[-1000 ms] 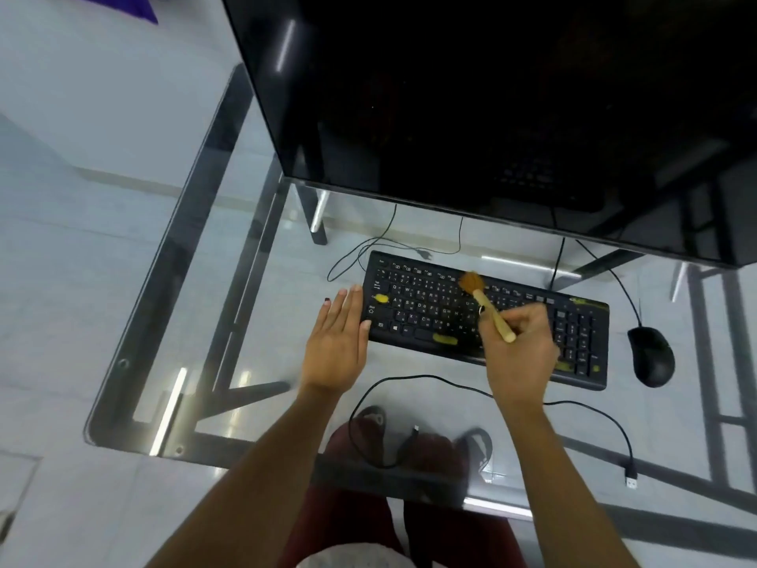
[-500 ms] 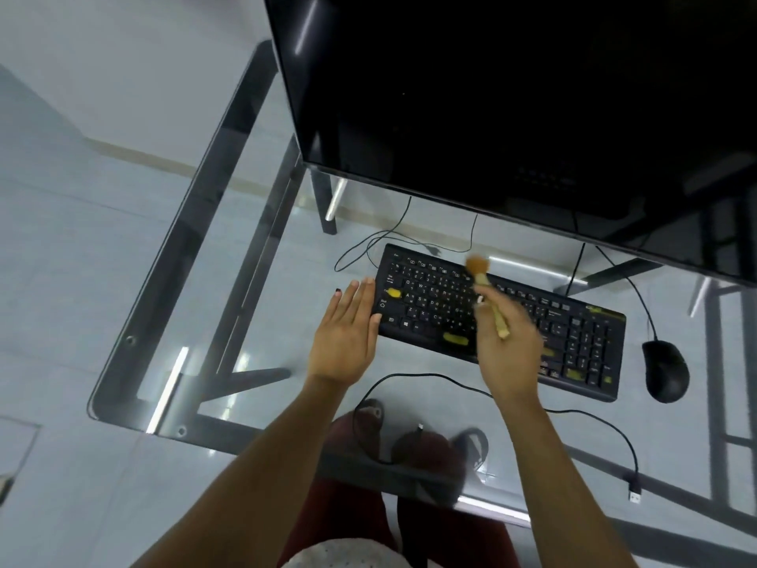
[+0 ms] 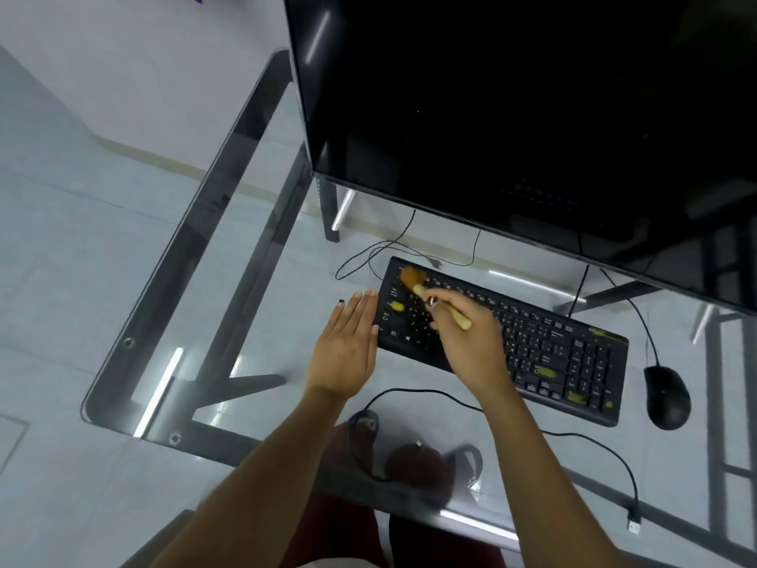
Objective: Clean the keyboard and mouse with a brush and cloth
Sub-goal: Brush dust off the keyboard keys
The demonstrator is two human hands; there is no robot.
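Both hands: right hand (image 3: 471, 342) gripping brush (image 3: 434, 299) moved leftward across keyboard (image 3: 565, 354); left hand (image 3: 348, 342) flat.

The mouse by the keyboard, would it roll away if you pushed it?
Probably not. The mouse looks low and rounded with its underside flat on the glass table, so it would likely slide, not roll. The smooth glass may let it glide easily. Its cable, running up behind it, might tug it back a little.

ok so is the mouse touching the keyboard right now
Apart. The head view shows the mouse lying on the glass desk to the right of the keyboard, with a clear strip of bare glass between them.
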